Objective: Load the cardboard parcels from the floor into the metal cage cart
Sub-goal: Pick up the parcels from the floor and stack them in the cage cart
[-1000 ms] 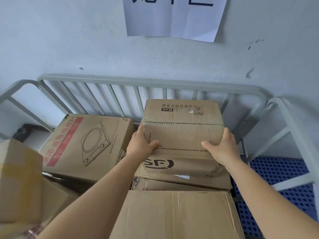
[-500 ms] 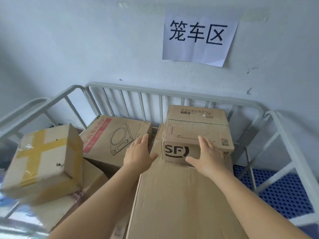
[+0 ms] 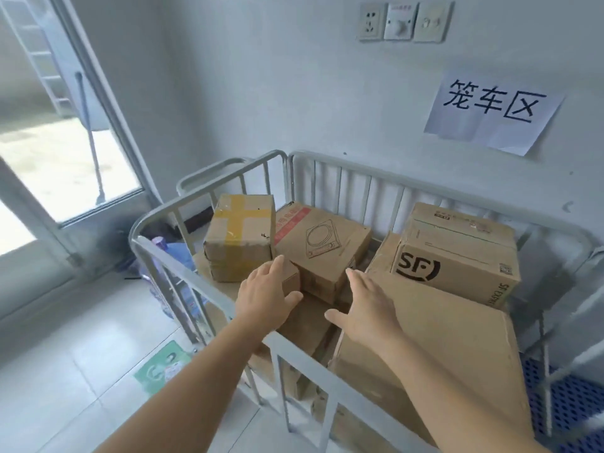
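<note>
The grey metal cage cart [image 3: 209, 282] stands against the wall and holds several cardboard parcels. An SF-marked parcel [image 3: 457, 256] sits at the back right on top of a large flat parcel [image 3: 457, 348]. A parcel with a cooker drawing [image 3: 323, 246] lies in the middle, and a parcel with yellow tape [image 3: 240, 237] stands at the left. My left hand [image 3: 264, 295] and my right hand [image 3: 366, 308] hover over the cart with fingers spread, holding nothing.
A paper sign [image 3: 490, 112] hangs on the wall above the cart, under wall sockets [image 3: 402, 21]. A water bottle [image 3: 170, 256] stands behind the cart's left rail. A green mat [image 3: 163, 367] lies on the tiled floor. A glass door [image 3: 65, 125] is at the left.
My hands let go of the SF parcel, which stays on the large flat parcel, and drew back. My view swung left and pulled away from the cart.
</note>
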A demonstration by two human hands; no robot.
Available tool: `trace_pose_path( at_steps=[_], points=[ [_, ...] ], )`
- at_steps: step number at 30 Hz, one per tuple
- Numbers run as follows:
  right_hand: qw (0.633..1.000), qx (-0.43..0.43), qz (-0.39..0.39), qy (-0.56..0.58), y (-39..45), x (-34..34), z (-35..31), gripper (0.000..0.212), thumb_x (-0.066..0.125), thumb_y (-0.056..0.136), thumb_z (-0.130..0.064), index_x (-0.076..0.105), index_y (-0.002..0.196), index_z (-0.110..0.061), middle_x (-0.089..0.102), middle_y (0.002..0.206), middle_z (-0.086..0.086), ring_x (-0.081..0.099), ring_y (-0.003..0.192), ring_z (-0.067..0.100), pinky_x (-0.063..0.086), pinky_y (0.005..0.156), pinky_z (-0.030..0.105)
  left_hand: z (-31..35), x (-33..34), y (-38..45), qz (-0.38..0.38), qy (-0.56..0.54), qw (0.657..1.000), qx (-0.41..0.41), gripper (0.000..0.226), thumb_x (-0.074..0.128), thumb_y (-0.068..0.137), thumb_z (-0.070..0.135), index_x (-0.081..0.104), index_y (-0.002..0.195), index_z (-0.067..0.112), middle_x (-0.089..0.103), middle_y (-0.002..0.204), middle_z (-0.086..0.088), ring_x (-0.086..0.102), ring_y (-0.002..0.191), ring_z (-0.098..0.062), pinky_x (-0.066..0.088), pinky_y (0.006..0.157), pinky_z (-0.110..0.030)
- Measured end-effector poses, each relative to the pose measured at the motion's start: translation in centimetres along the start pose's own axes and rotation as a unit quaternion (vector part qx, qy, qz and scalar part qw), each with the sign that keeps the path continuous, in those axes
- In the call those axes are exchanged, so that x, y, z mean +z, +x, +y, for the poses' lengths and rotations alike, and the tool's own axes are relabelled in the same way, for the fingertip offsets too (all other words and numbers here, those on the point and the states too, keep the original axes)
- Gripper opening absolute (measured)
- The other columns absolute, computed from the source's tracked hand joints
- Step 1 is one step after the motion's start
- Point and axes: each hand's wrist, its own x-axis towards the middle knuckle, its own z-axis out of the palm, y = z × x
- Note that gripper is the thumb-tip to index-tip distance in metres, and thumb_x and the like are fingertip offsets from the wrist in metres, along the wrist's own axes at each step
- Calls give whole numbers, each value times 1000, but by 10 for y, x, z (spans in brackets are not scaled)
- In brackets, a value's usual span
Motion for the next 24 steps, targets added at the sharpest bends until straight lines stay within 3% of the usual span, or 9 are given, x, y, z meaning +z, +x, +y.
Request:
trace_pose_path(
  at_steps=[10, 17, 24],
  points=[
    [975, -183, -129, -9, -55, 70, -98, 87, 59, 89, -52, 10, 155, -22, 12, 162, -4, 11, 148, 18, 17, 117, 40, -96, -24, -155, 47, -2, 975, -215, 76, 60, 91, 44, 21, 153, 23, 33, 155, 1, 35, 139, -22, 32, 112, -38],
    [933, -281, -225, -22, -113, 133, -146, 87, 61, 87, -52, 13, 154, -23, 15, 161, -4, 17, 147, 19, 22, 116, 44, -145, -8, -273, 50, -1, 916, -399, 79, 56, 92, 49, 17, 154, 21, 28, 158, 0, 31, 142, -22, 30, 113, -37],
    [889, -341, -299, -65, -157, 196, -193, 88, 59, 88, -51, 12, 154, -17, 13, 162, -1, 16, 147, 20, 20, 118, 40, -194, 8, -368, 67, -47, 846, -527, 69, 52, 95, 42, 22, 152, 19, 34, 152, 1, 33, 138, -22, 29, 108, -35]
  ],
)
